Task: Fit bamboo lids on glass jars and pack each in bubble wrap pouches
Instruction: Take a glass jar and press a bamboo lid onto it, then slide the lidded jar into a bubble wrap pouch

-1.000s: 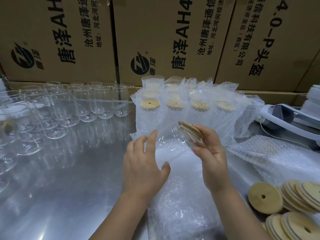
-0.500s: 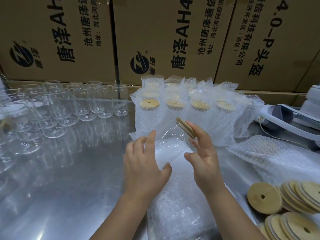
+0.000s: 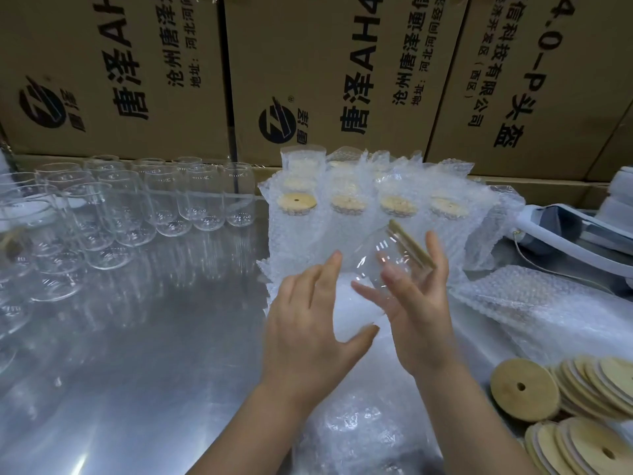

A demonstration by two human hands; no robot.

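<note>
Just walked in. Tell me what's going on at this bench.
A person is packing jars. Their right grip holds a glass jar, tilted, with its bamboo lid already on. The left grip is open beside it, above a bubble wrap pouch lying on the steel table. The jar does not look pouched yet. Wrapped jars stand behind, bare jars wait to the left, and loose lids lie stacked on the right.

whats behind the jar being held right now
A row of lidded jars in bubble wrap pouches stands behind the jar, with cardboard boxes further back. The right hand and jar cover the pouches' lower parts.
</note>
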